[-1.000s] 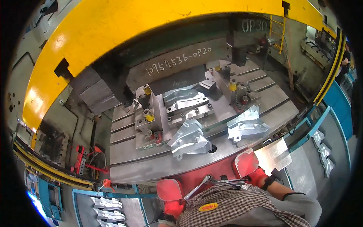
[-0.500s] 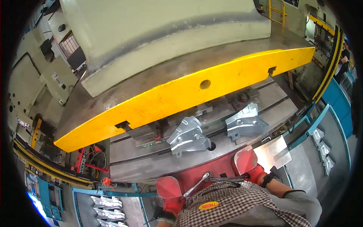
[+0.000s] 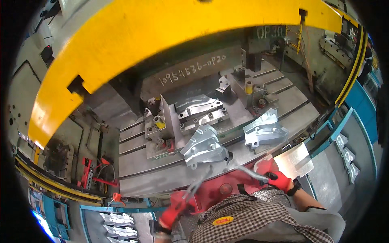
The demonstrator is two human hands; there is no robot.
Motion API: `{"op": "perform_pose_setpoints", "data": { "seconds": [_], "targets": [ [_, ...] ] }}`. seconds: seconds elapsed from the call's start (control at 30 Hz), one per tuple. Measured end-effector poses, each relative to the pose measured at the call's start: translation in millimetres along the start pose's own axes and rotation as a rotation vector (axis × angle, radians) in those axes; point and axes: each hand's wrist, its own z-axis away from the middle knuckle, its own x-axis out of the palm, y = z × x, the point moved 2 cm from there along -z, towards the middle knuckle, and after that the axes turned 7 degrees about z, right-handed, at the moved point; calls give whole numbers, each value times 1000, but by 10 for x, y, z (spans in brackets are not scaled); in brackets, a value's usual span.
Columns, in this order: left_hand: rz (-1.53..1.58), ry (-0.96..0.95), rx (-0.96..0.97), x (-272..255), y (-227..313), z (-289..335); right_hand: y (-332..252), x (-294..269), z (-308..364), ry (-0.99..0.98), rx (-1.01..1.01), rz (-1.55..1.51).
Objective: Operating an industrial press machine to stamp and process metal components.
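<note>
My left hand [image 3: 172, 214], in a red glove, is closed around a slim silver metal tool [image 3: 194, 188], blurred by motion, its kind unclear. In my right hand [image 3: 280, 181], also red-gloved, is a second long silver metal tool [image 3: 252, 174] with a dark handle; its far end points at the near stamped metal part [image 3: 204, 149]. Both tools are above the red control stand [image 3: 212, 185]. Another stamped part [image 3: 265, 130] rests to the right on the press bed [image 3: 162, 176]. Behind them, a shiny formed piece [image 3: 198, 103] sits on the lower die.
The yellow-edged press ram [image 3: 162, 28] hangs raised above the die. Yellow-banded guide posts [image 3: 160, 122] stand beside the die. Stamped parts lie in a blue-framed bin [image 3: 83, 218] at lower left and on a rack [image 3: 372, 162] at right. A bright metal plate [image 3: 298, 160] lies near my right arm.
The ram has risen, uncovering the die. My hands have left the sides of the red stand, and each has taken up a metal tool that lay on it.
</note>
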Motion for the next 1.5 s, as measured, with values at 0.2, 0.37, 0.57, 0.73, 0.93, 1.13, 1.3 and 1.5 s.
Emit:
{"op": "perform_pose_setpoints", "data": {
  "seconds": [0.2, 0.37, 0.57, 0.73, 0.93, 1.13, 1.3, 1.5],
  "targets": [
    [361, 269, 121, -612, 683, -1282, 448, 313, -366, 298, 183, -232],
    [-349, 615, 212, -888, 1189, -2332, 535, 313, -383, 356, 139, -170],
    [-352, 626, 88, -817, 1277, -2752, 443, 324, -396, 364, 260, -178],
    [-343, 640, 194, -772, 1294, -2607, 366, 295, -365, 337, 237, -225],
    [-117, 644, 330, -674, 1183, -1928, 312, 270, -355, 348, 205, -153],
    [69, 572, 257, -235, 695, -855, 378, 284, -361, 354, 183, -168],
    [-28, 564, 141, 106, 75, -484, 425, 297, -392, 314, 159, -82],
    [259, 211, 193, 252, -271, -522, 217, 222, -213, 278, 122, -676]
  ]
}}
